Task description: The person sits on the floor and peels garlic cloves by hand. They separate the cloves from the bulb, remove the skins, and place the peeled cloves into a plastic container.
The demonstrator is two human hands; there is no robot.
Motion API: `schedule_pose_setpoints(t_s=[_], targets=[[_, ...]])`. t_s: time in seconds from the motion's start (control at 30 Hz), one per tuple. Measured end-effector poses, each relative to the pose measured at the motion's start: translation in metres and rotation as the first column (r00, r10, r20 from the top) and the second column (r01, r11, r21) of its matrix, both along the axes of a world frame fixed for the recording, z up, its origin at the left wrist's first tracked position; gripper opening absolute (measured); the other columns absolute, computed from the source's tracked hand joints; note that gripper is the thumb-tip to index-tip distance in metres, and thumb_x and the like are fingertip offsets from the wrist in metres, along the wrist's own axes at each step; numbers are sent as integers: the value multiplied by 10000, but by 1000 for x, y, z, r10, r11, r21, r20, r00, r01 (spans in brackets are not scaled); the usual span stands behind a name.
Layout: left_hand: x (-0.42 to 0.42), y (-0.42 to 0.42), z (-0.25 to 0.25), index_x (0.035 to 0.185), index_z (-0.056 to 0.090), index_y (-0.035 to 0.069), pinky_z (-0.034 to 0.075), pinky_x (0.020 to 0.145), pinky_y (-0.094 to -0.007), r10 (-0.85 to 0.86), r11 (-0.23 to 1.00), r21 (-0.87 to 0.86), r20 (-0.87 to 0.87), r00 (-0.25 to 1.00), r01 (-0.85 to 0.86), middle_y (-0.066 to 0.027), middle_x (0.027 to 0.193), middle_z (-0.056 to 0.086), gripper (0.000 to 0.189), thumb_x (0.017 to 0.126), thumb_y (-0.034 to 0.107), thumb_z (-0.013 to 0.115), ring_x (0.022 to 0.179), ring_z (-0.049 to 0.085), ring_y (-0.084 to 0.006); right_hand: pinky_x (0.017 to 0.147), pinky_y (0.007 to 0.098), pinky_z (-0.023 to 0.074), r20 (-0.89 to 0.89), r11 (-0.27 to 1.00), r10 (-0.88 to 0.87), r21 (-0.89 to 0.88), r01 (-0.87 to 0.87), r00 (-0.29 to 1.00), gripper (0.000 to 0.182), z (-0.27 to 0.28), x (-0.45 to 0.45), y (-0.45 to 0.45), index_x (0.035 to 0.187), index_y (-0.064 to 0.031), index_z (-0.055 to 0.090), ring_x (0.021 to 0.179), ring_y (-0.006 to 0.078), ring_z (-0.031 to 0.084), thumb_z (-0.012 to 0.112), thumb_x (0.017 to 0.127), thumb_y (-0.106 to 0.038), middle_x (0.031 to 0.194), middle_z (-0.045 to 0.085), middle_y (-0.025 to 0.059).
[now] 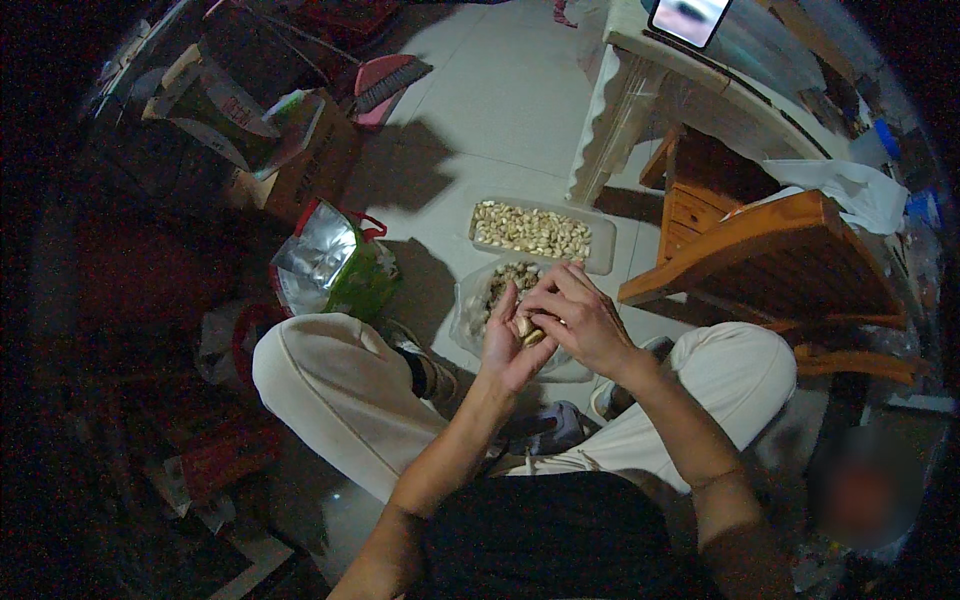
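Observation:
My left hand (510, 337) is turned palm up and cups several pale, nut-like pieces (529, 330). Over it, my right hand (581, 319) bends down with its fingertips at those pieces; whether it grips one cannot be told. Under both hands lies an opened clear plastic bag (469, 319) with small brownish and pale bits inside, partly hidden by the hands. Just beyond the bag, a rectangular translucent plastic container (604, 236) on the tiled floor holds many pale shelled pieces (532, 231).
A green bag with a silvery lining (364, 277) stands open at the left. Behind it are a cardboard box (319, 161) and a pink dustpan with a brush (386, 82). At the right stands a wooden chair (720, 247), below a table (626, 30) bearing a lit phone (688, 19).

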State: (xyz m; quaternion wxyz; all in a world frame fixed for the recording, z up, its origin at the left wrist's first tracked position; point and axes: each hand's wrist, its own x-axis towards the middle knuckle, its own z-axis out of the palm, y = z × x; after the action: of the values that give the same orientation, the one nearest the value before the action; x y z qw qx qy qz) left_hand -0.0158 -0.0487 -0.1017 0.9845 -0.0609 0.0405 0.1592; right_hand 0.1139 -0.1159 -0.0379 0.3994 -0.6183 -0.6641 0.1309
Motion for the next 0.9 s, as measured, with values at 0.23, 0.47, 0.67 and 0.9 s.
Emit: schedule_pose_setpoints(t_s=[0.23, 0.47, 0.67, 0.9], targets=[[11, -5, 21, 1397, 438, 42, 373, 1083, -367, 116, 980, 186, -213, 970, -76, -85, 1424, 458, 540, 1009, 416, 401, 1229, 516, -223, 803, 410, 466, -100, 999, -54, -15, 52, 994, 100, -4, 5, -3, 810, -16, 613, 890, 314, 578, 681, 741, -41, 878, 602, 118], [4, -2, 0, 1415, 443, 148, 487, 757, -169, 107, 961, 270, -169, 980, -58, 25, 1359, 505, 480, 1010, 405, 424, 960, 562, -50, 787, 428, 469, -64, 995, -78, -67, 73, 995, 92, -10, 7, -1, 858, 12, 608, 896, 345, 576, 634, 792, -47, 880, 589, 147], [9, -13, 23, 1359, 502, 164, 485, 620, -145, 156, 948, 312, -609, 777, 55, 50, 1213, 592, 412, 997, 359, 492, 813, 574, -28, 778, 430, 469, -1, 981, -188, 41, 187, 982, 90, -11, 3, 1, 897, 5, 599, 906, 333, 578, 583, 813, -21, 896, 586, 142], [9, -6, -4, 1394, 449, 128, 453, 968, -306, 171, 981, 152, -416, 893, -117, -46, 1375, 505, 435, 996, 300, 486, 1206, 503, -153, 627, 329, 455, -224, 963, -269, -38, 267, 937, 69, 0, 5, 3, 842, 15, 571, 705, 225, 581, 614, 825, -36, 784, 581, 103]])
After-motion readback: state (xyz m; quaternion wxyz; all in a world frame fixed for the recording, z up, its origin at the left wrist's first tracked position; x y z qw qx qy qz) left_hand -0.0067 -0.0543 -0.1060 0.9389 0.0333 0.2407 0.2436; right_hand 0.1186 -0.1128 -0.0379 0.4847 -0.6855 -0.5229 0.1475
